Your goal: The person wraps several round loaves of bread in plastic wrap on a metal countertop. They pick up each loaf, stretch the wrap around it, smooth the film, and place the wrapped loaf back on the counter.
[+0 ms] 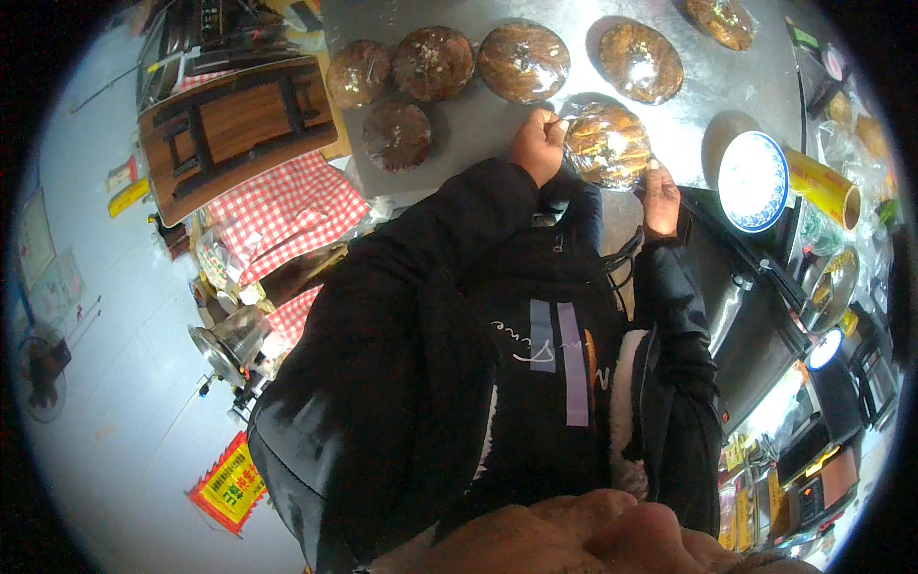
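A round bowl of brown sliced food under shiny cling film (609, 143) is between my two hands at the near edge of the metal table. My left hand (540, 145) is closed, its fingers pinching the film at the left side of the rim. On the opposite side, my right hand (660, 199) grips the rim, with part of its fingers hidden below. Beyond the hands stand other film-covered bowls, among them one straight ahead (524, 62) and one to its right (641, 62).
More covered bowls (433, 63) sit at the left of the steel table (469, 143). To the right are a blue-and-white dish (754, 182) and a yellow cling film roll (820, 187). A wooden folding table (239, 134) and red checked cloth (287, 206) lie left.
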The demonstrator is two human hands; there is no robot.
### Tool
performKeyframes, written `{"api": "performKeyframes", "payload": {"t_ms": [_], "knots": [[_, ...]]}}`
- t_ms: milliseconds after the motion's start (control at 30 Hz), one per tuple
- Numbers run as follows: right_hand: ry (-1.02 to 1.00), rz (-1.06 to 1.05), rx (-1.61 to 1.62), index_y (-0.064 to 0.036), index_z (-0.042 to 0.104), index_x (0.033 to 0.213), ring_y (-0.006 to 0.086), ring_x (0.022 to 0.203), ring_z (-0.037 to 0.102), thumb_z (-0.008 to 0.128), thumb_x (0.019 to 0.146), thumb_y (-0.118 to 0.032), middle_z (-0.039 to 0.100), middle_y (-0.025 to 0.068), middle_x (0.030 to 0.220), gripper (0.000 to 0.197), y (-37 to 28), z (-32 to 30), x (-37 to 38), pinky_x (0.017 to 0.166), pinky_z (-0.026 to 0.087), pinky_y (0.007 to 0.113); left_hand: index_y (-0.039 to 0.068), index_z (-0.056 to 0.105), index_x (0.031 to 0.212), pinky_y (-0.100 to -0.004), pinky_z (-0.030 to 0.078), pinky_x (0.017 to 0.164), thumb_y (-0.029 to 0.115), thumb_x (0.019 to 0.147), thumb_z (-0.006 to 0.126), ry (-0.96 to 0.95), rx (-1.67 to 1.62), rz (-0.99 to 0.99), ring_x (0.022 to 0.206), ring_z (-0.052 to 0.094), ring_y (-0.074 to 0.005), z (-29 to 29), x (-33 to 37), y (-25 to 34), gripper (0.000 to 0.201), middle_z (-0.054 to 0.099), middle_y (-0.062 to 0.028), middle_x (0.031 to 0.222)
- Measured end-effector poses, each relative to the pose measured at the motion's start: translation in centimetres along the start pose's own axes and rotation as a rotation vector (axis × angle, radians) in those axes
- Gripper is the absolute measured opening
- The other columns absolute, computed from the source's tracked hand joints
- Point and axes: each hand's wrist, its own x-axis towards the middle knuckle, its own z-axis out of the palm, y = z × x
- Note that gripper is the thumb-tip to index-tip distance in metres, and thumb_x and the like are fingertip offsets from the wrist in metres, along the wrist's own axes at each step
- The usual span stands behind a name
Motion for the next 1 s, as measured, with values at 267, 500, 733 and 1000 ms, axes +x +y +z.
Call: {"api": "performKeyframes", "payload": {"t_ms": [267, 500, 733, 1000], "knots": [[0.046, -0.018, -0.170, 0.0056, 0.060, 0.131, 0.0137, 0.101, 0.062, 0.053, 0.106, -0.027, 0.068, 0.0084, 0.116, 0.042, 0.2, 0.3, 0.0, 0.090, 0.050, 0.029, 0.001, 0.062, 0.098, -0.0357, 0.051, 0.069, 0.015, 0.095, 0.067, 0.008, 0.094, 0.051, 0.072, 0.063, -0.0203, -0.3, 0.2, 0.1, 0.015, 0.066, -0.0120, 0.079], [0.018, -0.075, -0.143, 0.0059, 0.060, 0.130, 0.0112, 0.094, 0.060, 0.050, 0.108, -0.023, 0.068, 0.0062, 0.109, 0.038, -0.3, 1.1, -0.3, 0.084, 0.050, 0.026, -0.001, 0.063, 0.095, -0.0366, 0.050, 0.065, 0.020, 0.096, 0.067, -0.032, 0.076, 0.032, 0.070, 0.061, -0.0194, -0.2, 1.1, -1.6, 0.021, 0.066, -0.0106, 0.079], [0.029, -0.054, -0.232, 0.0059, 0.061, 0.128, 0.0112, 0.093, 0.060, 0.050, 0.108, -0.026, 0.068, 0.0060, 0.109, 0.039, -1.6, 1.4, -0.9, 0.083, 0.049, 0.026, -0.002, 0.067, 0.101, -0.0320, 0.047, 0.059, 0.020, 0.098, 0.063, -0.410, -0.095, -0.395, 0.067, 0.057, -0.0115, -1.9, 3.4, -3.3, 0.022, 0.063, -0.0023, 0.077], [-0.034, 0.014, 0.021, 0.0056, 0.056, 0.133, 0.0170, 0.105, 0.062, 0.050, 0.107, -0.027, 0.065, 0.0101, 0.120, 0.042, -0.6, 1.0, -0.6, 0.091, 0.051, 0.032, -0.002, 0.068, 0.101, -0.0296, 0.046, 0.058, 0.019, 0.099, 0.062, -0.273, 0.052, -0.053, 0.064, 0.055, -0.0086, -1.1, 2.5, -2.8, 0.022, 0.062, -0.0013, 0.074]]}}
